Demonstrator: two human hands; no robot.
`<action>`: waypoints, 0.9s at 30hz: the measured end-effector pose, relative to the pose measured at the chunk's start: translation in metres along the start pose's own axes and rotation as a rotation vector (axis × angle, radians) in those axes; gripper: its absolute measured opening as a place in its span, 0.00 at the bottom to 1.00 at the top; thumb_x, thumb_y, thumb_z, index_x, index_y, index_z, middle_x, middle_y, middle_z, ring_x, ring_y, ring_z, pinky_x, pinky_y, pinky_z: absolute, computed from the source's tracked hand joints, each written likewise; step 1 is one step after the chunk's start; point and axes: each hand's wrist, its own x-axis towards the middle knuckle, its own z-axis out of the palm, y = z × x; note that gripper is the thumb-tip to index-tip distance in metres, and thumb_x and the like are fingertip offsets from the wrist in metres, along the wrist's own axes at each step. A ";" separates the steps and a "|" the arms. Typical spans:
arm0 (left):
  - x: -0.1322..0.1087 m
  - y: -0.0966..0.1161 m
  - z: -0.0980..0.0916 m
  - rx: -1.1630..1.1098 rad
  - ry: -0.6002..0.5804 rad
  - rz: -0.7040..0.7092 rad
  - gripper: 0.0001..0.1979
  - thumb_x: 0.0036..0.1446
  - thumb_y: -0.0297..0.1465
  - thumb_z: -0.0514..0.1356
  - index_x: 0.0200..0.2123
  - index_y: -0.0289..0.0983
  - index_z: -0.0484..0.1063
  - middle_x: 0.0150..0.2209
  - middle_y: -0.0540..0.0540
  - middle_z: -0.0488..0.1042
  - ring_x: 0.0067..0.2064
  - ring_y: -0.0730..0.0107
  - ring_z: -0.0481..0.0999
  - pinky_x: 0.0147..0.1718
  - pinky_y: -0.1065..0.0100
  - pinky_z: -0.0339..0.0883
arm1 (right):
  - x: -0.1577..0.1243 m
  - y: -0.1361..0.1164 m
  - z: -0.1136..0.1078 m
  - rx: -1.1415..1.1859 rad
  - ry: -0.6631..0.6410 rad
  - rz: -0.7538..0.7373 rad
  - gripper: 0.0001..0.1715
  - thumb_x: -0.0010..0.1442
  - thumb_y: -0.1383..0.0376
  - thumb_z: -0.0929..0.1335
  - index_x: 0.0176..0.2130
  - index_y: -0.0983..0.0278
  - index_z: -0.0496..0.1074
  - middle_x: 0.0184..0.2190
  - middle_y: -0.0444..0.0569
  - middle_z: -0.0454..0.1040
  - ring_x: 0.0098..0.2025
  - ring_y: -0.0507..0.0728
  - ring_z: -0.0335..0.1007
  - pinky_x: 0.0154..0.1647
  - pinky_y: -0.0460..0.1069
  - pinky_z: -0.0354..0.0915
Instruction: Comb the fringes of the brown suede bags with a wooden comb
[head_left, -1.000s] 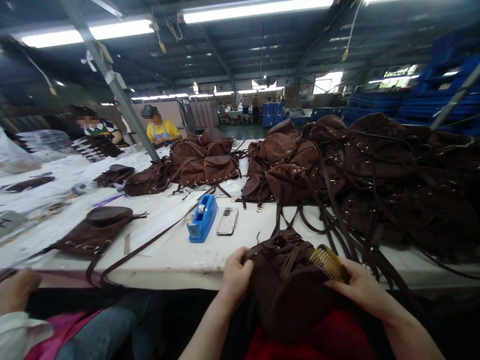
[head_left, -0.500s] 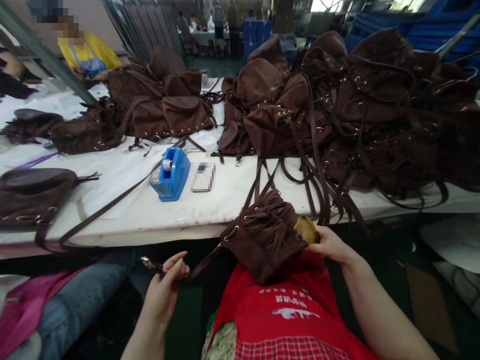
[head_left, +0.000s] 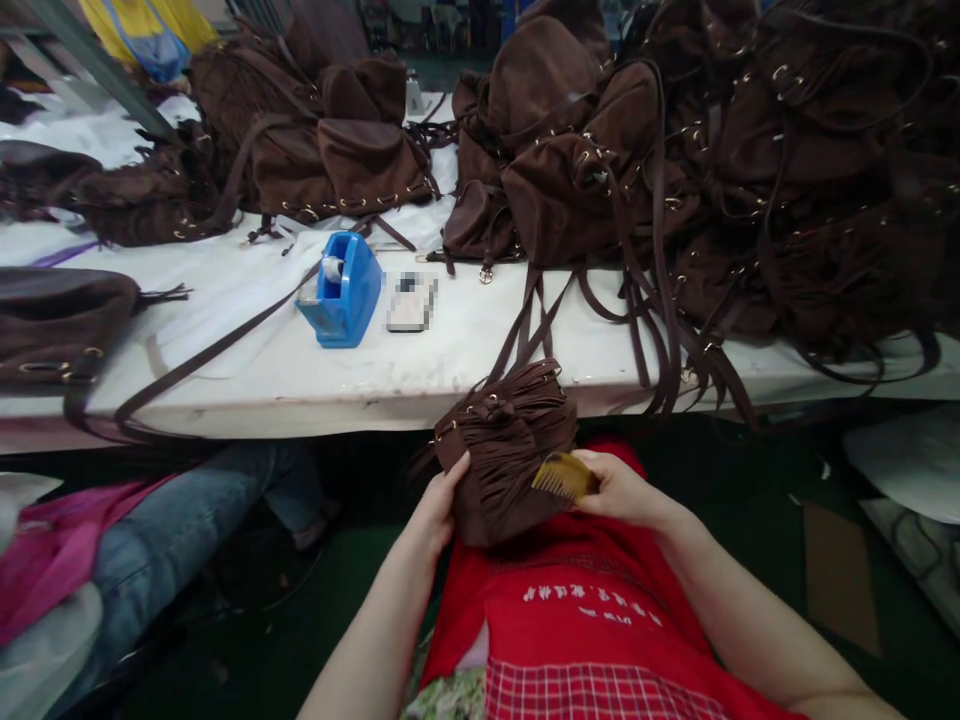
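A dark brown fringed bag [head_left: 487, 490] rests between the table edge and my red apron [head_left: 600, 610]. My left hand [head_left: 439, 505] grips its left side, thumb on the front and the other fingers hidden behind. In my right hand [head_left: 619, 487] is a yellowish comb [head_left: 564, 478], its teeth pointing left over the fringe at the bag's right side. Brown straps run from the top of the bag up onto the white table [head_left: 360, 395]. Small gold eyelets line the bag's upper edge.
A blue tape dispenser [head_left: 345, 295] and a phone [head_left: 411, 303] lie on the table. Piles of brown bags [head_left: 577, 190] stand behind, with more at the right. Another bag [head_left: 60, 325] lies at left, above a seated person's jeans [head_left: 172, 540]. Someone in yellow [head_left: 120, 30] is across the table.
My left hand has let go of the strap end and moved right onto the bag. The comb has moved left over the fringe. The view has tilted down.
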 end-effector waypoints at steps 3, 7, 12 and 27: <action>-0.012 -0.006 -0.017 0.044 0.245 0.152 0.23 0.51 0.36 0.67 0.49 0.32 0.71 0.44 0.37 0.77 0.41 0.59 0.79 0.45 0.57 0.73 | -0.001 0.017 0.025 -0.122 0.026 -0.019 0.06 0.51 0.68 0.69 0.33 0.64 0.75 0.32 0.45 0.72 0.33 0.55 0.70 0.34 0.46 0.67; -0.053 -0.036 -0.053 0.026 0.479 0.250 0.21 0.54 0.37 0.64 0.49 0.35 0.70 0.49 0.39 0.75 0.44 0.62 0.78 0.46 0.61 0.72 | 0.007 0.044 0.058 -0.107 -0.016 -0.049 0.04 0.51 0.68 0.67 0.30 0.63 0.74 0.30 0.45 0.71 0.33 0.55 0.69 0.35 0.46 0.67; -0.081 -0.072 -0.082 -0.003 0.433 0.168 0.25 0.57 0.43 0.59 0.54 0.38 0.66 0.51 0.40 0.73 0.48 0.60 0.76 0.47 0.61 0.71 | 0.020 0.048 0.077 -0.021 -0.113 -0.082 0.08 0.52 0.67 0.68 0.35 0.64 0.75 0.33 0.46 0.72 0.34 0.56 0.70 0.36 0.47 0.67; -0.089 0.047 -0.041 1.473 0.637 1.190 0.38 0.53 0.45 0.60 0.61 0.29 0.54 0.59 0.30 0.59 0.62 0.48 0.58 0.59 0.49 0.57 | 0.022 0.035 0.070 -0.122 -0.153 -0.094 0.02 0.52 0.70 0.70 0.30 0.65 0.71 0.29 0.43 0.68 0.32 0.52 0.66 0.34 0.44 0.63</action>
